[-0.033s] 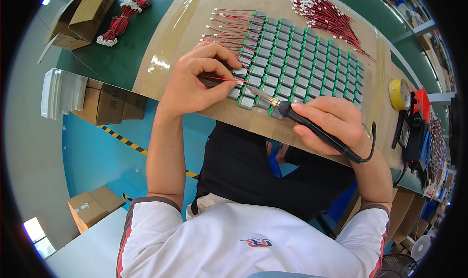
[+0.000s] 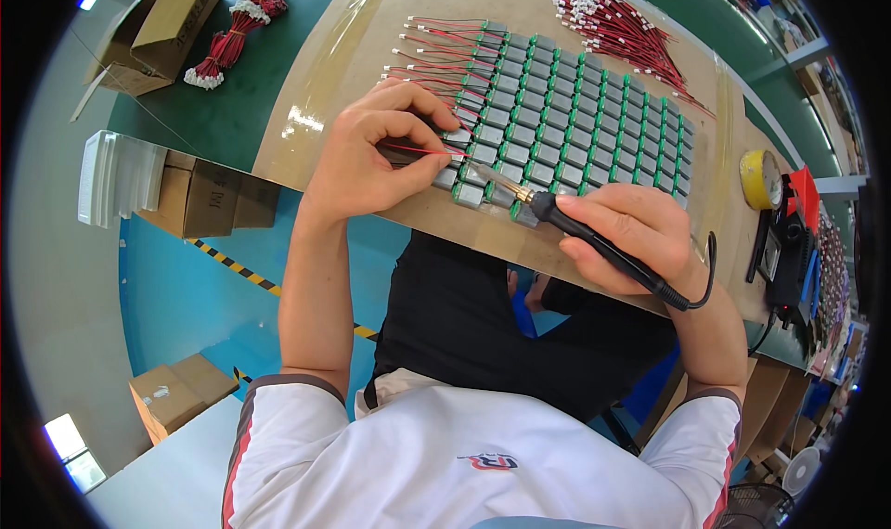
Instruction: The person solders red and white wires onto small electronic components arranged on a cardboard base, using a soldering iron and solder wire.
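Observation:
My left hand [image 2: 371, 148] pinches a thin red wire [image 2: 418, 148] between thumb and forefinger, its end lying at a green circuit board. In my right hand [image 2: 631, 237] is a black-handled soldering iron [image 2: 594, 241], tilted so its metal tip reaches the same board, close to the wire end. Whether tip and wire touch is too small to tell. Both hands work at the near left side of a grid of small grey battery cells [image 2: 557, 116] with green boards. Along the far left column, red and black wires with white connectors [image 2: 436, 46] stretch out leftward.
Loose wires with white plugs [image 2: 617, 28] lie in a pile beyond the cells. Bundled wires [image 2: 237, 37] and an open carton [image 2: 158, 37] stand far left. At right are a yellow tape roll [image 2: 761, 179] and a black device [image 2: 789, 269]. The iron's cord [image 2: 712, 269] loops beside my right wrist.

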Demonstrator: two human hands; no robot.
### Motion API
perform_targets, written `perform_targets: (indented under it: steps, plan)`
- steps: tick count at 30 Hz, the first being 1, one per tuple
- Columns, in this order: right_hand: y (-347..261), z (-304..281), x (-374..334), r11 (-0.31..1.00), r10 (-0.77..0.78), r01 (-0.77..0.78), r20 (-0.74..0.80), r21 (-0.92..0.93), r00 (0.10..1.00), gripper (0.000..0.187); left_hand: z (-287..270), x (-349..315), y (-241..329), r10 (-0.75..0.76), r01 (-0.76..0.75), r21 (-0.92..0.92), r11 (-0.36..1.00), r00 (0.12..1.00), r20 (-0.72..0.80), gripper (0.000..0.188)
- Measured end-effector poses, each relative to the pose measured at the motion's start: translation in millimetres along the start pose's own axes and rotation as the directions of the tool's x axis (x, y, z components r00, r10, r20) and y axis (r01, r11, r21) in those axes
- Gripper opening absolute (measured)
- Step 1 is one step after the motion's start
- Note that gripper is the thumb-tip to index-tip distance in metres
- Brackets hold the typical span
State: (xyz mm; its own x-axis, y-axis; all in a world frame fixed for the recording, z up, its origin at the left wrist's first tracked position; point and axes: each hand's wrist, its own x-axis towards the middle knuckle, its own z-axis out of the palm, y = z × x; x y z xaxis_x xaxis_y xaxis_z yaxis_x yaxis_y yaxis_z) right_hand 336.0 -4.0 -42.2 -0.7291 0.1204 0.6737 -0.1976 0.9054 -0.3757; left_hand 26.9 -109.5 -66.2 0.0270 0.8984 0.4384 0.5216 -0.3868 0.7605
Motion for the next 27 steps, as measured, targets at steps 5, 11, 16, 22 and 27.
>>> perform_targets:
  steps: [5, 11, 16, 22, 27]
  plan:
    - [-0.3, -0.3, -1.2, 1.000, 0.008, -0.008, 0.004, -0.005, 1.000, 0.038, 0.4, 0.8, 0.3, 0.022, -0.022, -0.001, 1.000, 1.000, -0.008, 0.007]
    - [-0.6, -0.8, -2.2, 1.000, 0.018, -0.018, 0.002, 0.003, 1.000, 0.038, 0.7, 0.2, 1.2, 0.014, -0.014, -0.005, 1.000, 1.000, -0.011, 0.008]
    - [-0.5, -0.8, -1.1, 1.000, 0.006, -0.006, -0.007, -0.003, 1.000, 0.038, 0.1, -0.3, 1.1, 0.013, -0.013, 0.001, 1.000, 1.000, -0.013, 0.008]
    - [-1.0, -0.9, -1.8, 1.000, 0.012, -0.013, -0.016, -0.014, 1.000, 0.038, -2.1, -0.4, 1.0, 0.011, -0.012, 0.020, 1.000, 1.000, 0.018, 0.010]
    - [-0.6, 0.0, -2.2, 1.000, 0.017, -0.017, -0.042, -0.012, 0.999, 0.038, -1.9, -1.3, 2.2, 0.007, -0.008, 0.014, 1.000, 1.000, 0.013, 0.010]
